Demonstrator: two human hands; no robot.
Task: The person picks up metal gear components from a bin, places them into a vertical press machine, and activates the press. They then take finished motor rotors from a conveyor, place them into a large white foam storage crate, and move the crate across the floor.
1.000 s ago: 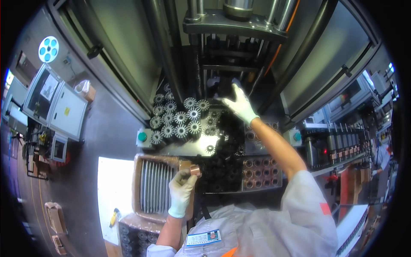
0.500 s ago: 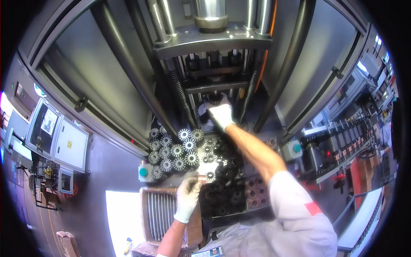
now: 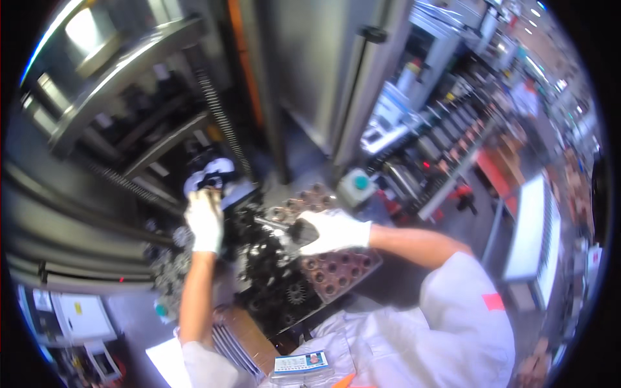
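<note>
My left hand (image 3: 206,223), in a white glove, reaches into the press beside the round light-coloured die base (image 3: 223,171). Its fingers are closed on a small copper-coloured part (image 3: 214,192), which is blurred and mostly hidden. In the middle, over the table, my gloved right hand (image 3: 336,231) wraps its fingers around a dark round part with a shaft (image 3: 299,231); a shiny rod end points left from it. Below that hand lie copper-coloured rings (image 3: 333,266) in rows. A toothed disc (image 3: 296,293) rests on the dark surface nearer to me.
Press guide springs (image 3: 223,119) and a plate stand at the upper left. Stacked toothed discs (image 3: 169,266) lie left of my left forearm. A carton with metal rods (image 3: 249,339) is at the near edge. A green button box (image 3: 357,186) sits right of the table.
The view has swung to the right. My right hand has come out of the press with the dark part, while my left hand has moved from above the carton into the press.
</note>
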